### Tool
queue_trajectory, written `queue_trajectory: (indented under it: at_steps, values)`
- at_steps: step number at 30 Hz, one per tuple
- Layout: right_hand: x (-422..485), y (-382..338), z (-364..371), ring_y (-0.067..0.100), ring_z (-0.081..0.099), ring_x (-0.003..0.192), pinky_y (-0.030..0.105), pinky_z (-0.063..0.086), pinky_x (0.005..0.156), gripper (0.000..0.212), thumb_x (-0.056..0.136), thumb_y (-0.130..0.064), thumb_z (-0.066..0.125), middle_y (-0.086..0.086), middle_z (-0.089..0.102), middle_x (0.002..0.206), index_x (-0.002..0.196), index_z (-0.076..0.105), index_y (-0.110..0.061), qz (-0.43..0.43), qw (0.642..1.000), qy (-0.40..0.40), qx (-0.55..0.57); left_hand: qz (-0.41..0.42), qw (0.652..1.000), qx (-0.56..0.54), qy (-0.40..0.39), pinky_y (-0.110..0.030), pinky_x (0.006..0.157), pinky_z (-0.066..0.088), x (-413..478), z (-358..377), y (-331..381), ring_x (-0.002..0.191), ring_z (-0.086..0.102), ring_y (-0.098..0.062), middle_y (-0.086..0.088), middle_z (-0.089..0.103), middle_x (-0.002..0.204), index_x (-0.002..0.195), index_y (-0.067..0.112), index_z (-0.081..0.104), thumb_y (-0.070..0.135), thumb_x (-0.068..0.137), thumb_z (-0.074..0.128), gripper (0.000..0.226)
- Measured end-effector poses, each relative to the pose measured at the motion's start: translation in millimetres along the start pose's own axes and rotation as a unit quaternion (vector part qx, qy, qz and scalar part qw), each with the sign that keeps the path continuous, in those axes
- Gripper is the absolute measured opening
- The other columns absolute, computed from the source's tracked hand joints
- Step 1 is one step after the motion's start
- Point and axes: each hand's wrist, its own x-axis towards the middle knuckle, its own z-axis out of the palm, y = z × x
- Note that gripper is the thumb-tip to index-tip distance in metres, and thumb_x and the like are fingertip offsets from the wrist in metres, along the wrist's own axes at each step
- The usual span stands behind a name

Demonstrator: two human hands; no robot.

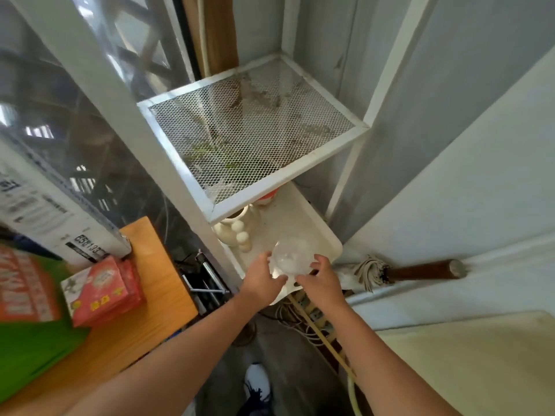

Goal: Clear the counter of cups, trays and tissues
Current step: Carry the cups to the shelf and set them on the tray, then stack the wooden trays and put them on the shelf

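head: left hand (260, 280) and right hand (322, 279) both grasp a clear cup (292, 256) over the white tray (326, 240) on the lower shelf | progress: cup nearly stowed | left: counter out of view, remainder cannot be judged

Mesh shelf (252, 127) low over tray (327, 244); vase (237, 232) blocks left; front open.

Red box (105, 291) on wooden table (150, 319); mesh shelf (249, 130) above.
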Motion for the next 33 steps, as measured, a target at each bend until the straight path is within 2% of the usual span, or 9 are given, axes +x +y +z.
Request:
queue_trajectory:
  at_steps: [5, 8, 11, 13, 15, 18, 23, 28, 33]
  values:
    - [-46.2, -9.2, 1.0, 0.022, 0.062, 0.103, 0.028, 0.048, 0.082, 0.043, 0.088, -0.018, 0.068, 0.008, 0.065, 0.117, 0.127, 0.054, -0.009, -0.007, 0.995, 0.002, -0.099, -0.019, 0.998, 0.02, -0.048, -0.028, 0.088, 0.045, -46.8, -23.5, 5.8, 0.113, 0.056, -0.022, -0.007, 0.055, 0.127, 0.131, 0.015, 0.045, 0.028, 0.086, 0.07, 0.053]
    - [-85.9, -24.9, 17.5, 0.028, 0.063, 0.104, 0.034, 0.05, 0.088, 0.034, 0.089, -0.019, 0.065, 0.012, 0.067, 0.112, 0.12, 0.057, -0.007, -0.004, 0.991, -0.029, -0.128, 0.001, 0.996, 0.07, -0.06, -0.028, 0.082, 0.049, -91.7, -56.7, 1.5, 0.104, 0.061, -0.022, -0.004, 0.062, 0.116, 0.124, 0.015, 0.052, 0.032, 0.086, 0.067, 0.044]
    - [-125.9, -47.5, 53.4, 0.026, 0.063, 0.084, 0.032, 0.048, 0.069, 0.019, 0.09, -0.022, 0.061, 0.014, 0.069, 0.096, 0.103, 0.065, -0.008, -0.018, 0.981, -0.085, -0.174, 0.023, 0.994, 0.102, -0.043, -0.03, 0.07, 0.05, -142.1, -96.1, -19.0, 0.091, 0.061, -0.021, 0.002, 0.061, 0.094, 0.098, 0.023, 0.055, 0.028, 0.085, 0.065, 0.017]
    - [-154.4, -62.8, 88.4, 0.025, 0.059, 0.073, 0.033, 0.046, 0.058, 0.013, 0.092, -0.027, 0.059, 0.01, 0.064, 0.086, 0.092, 0.064, -0.014, -0.043, 0.972, -0.123, -0.198, 0.01, 0.992, 0.119, -0.03, -0.03, 0.066, 0.047, -177.2, -125.5, -45.0, 0.088, 0.059, -0.022, -0.001, 0.06, 0.094, 0.098, 0.023, 0.054, 0.03, 0.086, 0.063, 0.017]
    - [-184.1, -76.1, 128.2, 0.021, 0.058, 0.072, 0.032, 0.045, 0.062, 0.018, 0.094, -0.036, 0.057, 0.004, 0.062, 0.085, 0.087, 0.063, -0.02, -0.095, 0.953, -0.16, -0.238, -0.014, 0.992, 0.124, 0.006, -0.032, 0.076, 0.049, -213.1, -153.0, -78.6, 0.101, 0.06, -0.029, -0.01, 0.064, 0.111, 0.112, 0.014, 0.057, 0.028, 0.086, 0.061, 0.03]
    - [-239.2, -89.9, 193.0, 0.023, 0.062, 0.069, 0.032, 0.045, 0.06, 0.028, 0.094, -0.039, 0.054, 0.014, 0.07, 0.091, 0.09, 0.066, -0.014, -0.147, 0.917, -0.218, -0.301, -0.067, 0.99, 0.094, 0.082, -0.028, 0.08, 0.045, -274.3, -191.6, -138.7, 0.11, 0.059, -0.031, -0.01, 0.065, 0.118, 0.114, 0.014, 0.061, 0.024, 0.084, 0.062, 0.032]
    - [-330.0, -86.1, 293.8, 0.019, 0.061, 0.074, 0.029, 0.045, 0.057, 0.022, 0.095, -0.042, 0.055, 0.001, 0.066, 0.088, 0.084, 0.06, -0.023, -0.228, 0.839, -0.321, -0.375, -0.17, 0.972, 0.067, 0.148, -0.034, 0.072, 0.046, -370.9, -240.5, -239.2, 0.1, 0.06, -0.029, -0.01, 0.065, 0.109, 0.1, 0.012, 0.058, 0.025, 0.083, 0.059, 0.021]
    - [-401.5, -73.1, 371.7, 0.032, 0.065, 0.089, 0.041, 0.052, 0.078, 0.035, 0.094, -0.037, 0.055, 0.014, 0.071, 0.097, 0.098, 0.069, -0.005, -0.271, 0.778, -0.361, -0.436, -0.226, 0.957, 0.04, 0.175, -0.035, 0.078, 0.049, -447.5, -258.7, -309.9, 0.102, 0.062, -0.03, -0.01, 0.067, 0.109, 0.108, 0.011, 0.061, 0.024, 0.083, 0.055, 0.028]
    - [-452.0, -64.4, 422.4, 0.032, 0.065, 0.089, 0.043, 0.053, 0.079, 0.034, 0.092, -0.036, 0.057, 0.013, 0.071, 0.097, 0.097, 0.07, -0.004, -0.303, 0.761, -0.367, -0.44, -0.244, 0.946, -0.001, 0.213, -0.027, 0.068, 0.042, -498.6, -275.6, -353.6, 0.092, 0.062, -0.023, -0.006, 0.068, 0.101, 0.093, 0.018, 0.061, 0.025, 0.081, 0.057, 0.014]
